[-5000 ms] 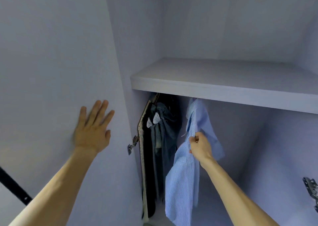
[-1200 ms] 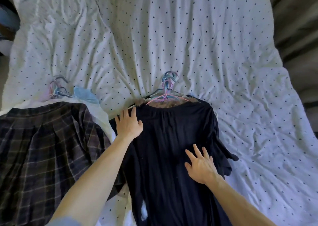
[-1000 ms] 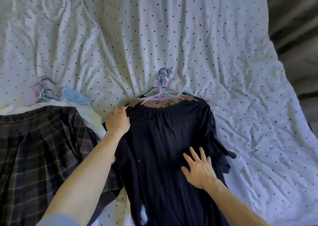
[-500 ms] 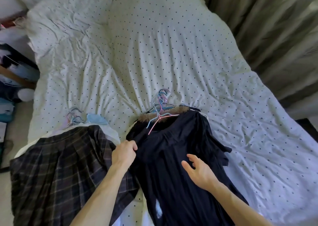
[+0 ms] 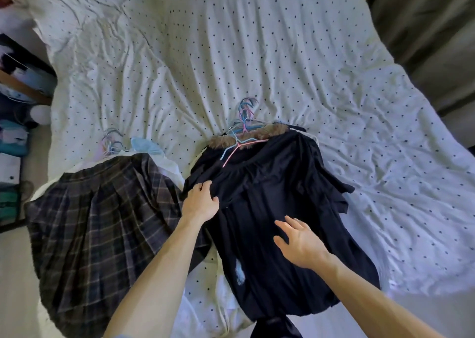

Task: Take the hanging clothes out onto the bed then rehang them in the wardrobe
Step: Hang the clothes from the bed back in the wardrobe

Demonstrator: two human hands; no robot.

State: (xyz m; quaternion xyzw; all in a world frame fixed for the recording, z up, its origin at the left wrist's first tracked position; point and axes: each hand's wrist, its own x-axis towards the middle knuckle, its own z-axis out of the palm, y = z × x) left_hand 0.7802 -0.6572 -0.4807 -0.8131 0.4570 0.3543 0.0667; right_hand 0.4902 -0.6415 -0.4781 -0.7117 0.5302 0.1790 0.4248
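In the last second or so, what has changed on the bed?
The left hand took hold of the dark dress near its shoulder and pulled it toward the person, baring the pink hanger. The right hand seems lifted off the dress, fingers spread. The plaid skirt stayed put.

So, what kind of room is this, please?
Most likely a home bedroom. A bed with a dotted white sheet fills the view, a dark garment and a plaid skirt lie on it with hangers, and what looks like a curtain hangs at the right.
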